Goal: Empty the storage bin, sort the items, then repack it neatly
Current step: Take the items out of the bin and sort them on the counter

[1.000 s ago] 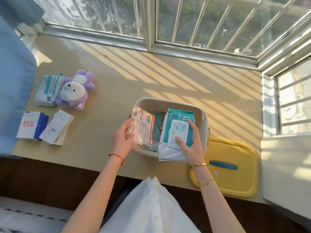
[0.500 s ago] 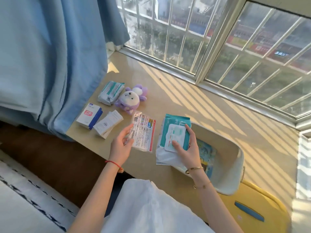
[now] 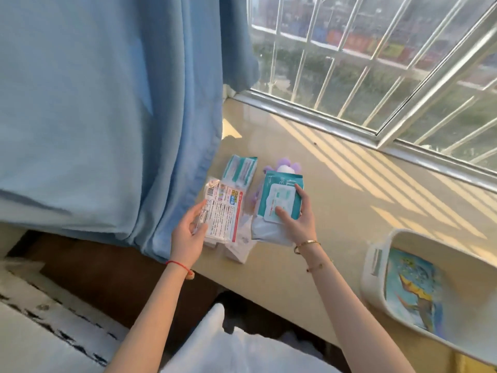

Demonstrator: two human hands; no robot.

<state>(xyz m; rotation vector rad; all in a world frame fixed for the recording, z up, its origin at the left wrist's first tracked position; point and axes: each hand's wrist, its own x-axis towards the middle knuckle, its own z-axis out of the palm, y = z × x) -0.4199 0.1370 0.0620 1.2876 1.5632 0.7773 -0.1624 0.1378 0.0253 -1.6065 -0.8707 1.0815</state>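
Observation:
My left hand [image 3: 188, 232] grips a flat clear packet with a red edge and printed text [image 3: 223, 211], held above white boxes [image 3: 238, 250] on the sill. My right hand [image 3: 297, 222] holds a teal and white wet-wipe pack [image 3: 279, 196] over the purple plush toy [image 3: 282, 166], which is mostly hidden behind it. A second teal wipe pack [image 3: 240, 168] lies on the sill beyond. The white storage bin [image 3: 375, 265] stands at the right with a blue illustrated packet [image 3: 414, 286] inside.
A beige window sill [image 3: 336, 200] runs under a barred window [image 3: 376, 63]. A blue curtain [image 3: 107, 117] hangs at the left, touching the sill's end. The sill's front edge drops to a dark panel [image 3: 113, 278]. White fabric [image 3: 236, 351] lies on my lap.
Both hands have carried the clear packet and the wipe pack out of the bin and leftward to the sorted items. The view has swung left, so the bin now sits at the right edge.

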